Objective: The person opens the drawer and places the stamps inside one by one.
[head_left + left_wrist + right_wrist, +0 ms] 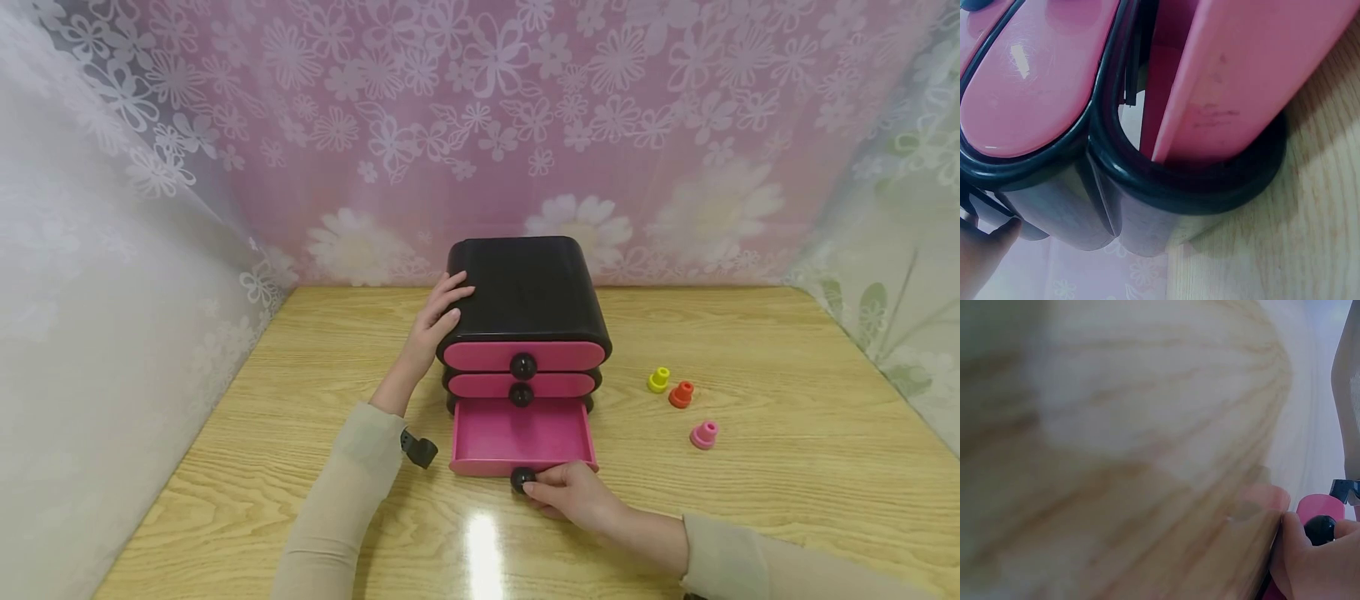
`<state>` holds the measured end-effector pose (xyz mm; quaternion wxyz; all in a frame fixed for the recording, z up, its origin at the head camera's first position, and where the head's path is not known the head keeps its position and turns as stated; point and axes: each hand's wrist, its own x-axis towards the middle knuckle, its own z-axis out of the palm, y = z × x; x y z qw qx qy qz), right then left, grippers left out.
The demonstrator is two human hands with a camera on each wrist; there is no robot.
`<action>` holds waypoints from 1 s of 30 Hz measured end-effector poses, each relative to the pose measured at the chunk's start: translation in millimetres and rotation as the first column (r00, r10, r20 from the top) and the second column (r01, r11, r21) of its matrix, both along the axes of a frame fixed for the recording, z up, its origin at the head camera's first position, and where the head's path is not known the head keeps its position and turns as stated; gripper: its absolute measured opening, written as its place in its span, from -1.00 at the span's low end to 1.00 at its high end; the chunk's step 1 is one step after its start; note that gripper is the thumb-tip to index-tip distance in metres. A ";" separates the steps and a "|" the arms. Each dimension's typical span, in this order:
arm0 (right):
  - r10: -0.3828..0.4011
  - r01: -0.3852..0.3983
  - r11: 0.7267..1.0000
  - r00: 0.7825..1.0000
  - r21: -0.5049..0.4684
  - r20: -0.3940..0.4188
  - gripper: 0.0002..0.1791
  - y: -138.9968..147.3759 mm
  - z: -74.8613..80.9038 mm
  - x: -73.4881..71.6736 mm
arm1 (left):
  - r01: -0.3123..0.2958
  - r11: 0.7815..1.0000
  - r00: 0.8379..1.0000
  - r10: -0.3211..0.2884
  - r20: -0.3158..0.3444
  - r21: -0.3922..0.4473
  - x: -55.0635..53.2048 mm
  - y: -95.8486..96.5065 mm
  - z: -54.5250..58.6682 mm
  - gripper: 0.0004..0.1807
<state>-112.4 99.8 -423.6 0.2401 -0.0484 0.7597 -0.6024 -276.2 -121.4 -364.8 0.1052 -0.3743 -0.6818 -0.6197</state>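
Observation:
A black drawer unit (525,283) with three pink drawers stands on the table. Its bottom drawer (522,429) is pulled out, and its pink floor shows bare. The upper two drawers are closed, each with a round black knob. My right hand (581,497) pinches the bottom drawer's knob (1320,529) between thumb and fingers. Against the unit's left side and top edge rests my left hand (438,317), fingers extended. In the left wrist view, the side of the pulled-out drawer (1235,94) juts from the black frame.
To the right of the unit stand three small stepped pieces: yellow (658,380), red (682,394) and pink (704,434). A flowered pink curtain (495,150) hangs behind the wood-grain table (787,500), with pale curtains on both sides.

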 end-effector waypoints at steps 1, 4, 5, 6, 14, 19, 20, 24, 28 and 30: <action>0.002 -0.002 1.000 1.000 0.006 0.001 -0.61 0.0 0.2 -0.2 | 0.003 1.000 1.000 -0.003 0.000 0.002 0.1 0.0 0.3 -0.41; 0.008 -0.008 1.000 1.000 0.015 -0.001 -0.62 0.0 0.6 -0.4 | 0.010 1.000 1.000 -0.010 0.003 0.001 3.1 0.3 3.5 -0.56; 0.008 -0.008 1.000 1.000 0.018 -0.001 -0.62 -0.1 0.6 -0.5 | 0.010 1.000 1.000 -0.010 0.003 0.000 5.9 0.8 6.3 -0.58; 0.007 -0.007 1.000 1.000 0.020 0.000 -0.62 -0.2 0.6 -0.5 | 0.009 1.000 1.000 -0.009 0.004 -0.003 8.6 1.3 9.0 -0.59; -0.002 0.003 0.998 1.000 0.056 -0.017 -0.63 -1.5 -1.8 -0.3 | -0.004 1.000 1.000 0.004 0.002 -0.014 23.0 4.1 23.7 -0.59; -0.004 0.006 0.997 1.000 0.072 -0.028 -0.64 -2.4 -3.1 -0.3 | -0.005 1.000 1.000 0.005 0.004 -0.016 24.0 4.0 24.5 -0.59; -0.005 0.007 0.997 1.000 0.073 -0.029 -0.64 -2.4 -2.9 -0.2 | -0.006 1.000 1.000 0.006 0.005 -0.016 24.1 3.9 24.5 -0.59; -0.003 0.004 0.998 1.000 0.069 -0.024 -0.63 -2.1 -1.2 0.9 | -0.004 1.000 1.000 0.004 0.005 -0.018 24.1 3.8 24.2 -0.59; 0.003 -0.001 0.998 1.000 0.070 -0.023 -0.63 -0.4 0.9 2.6 | -0.003 1.000 1.000 0.003 0.007 -0.018 24.5 4.1 24.3 -0.59; 0.011 -0.009 0.997 1.000 0.075 -0.028 -0.62 1.7 2.0 3.5 | -0.003 1.000 1.000 0.003 0.002 -0.015 24.6 4.2 24.3 -0.59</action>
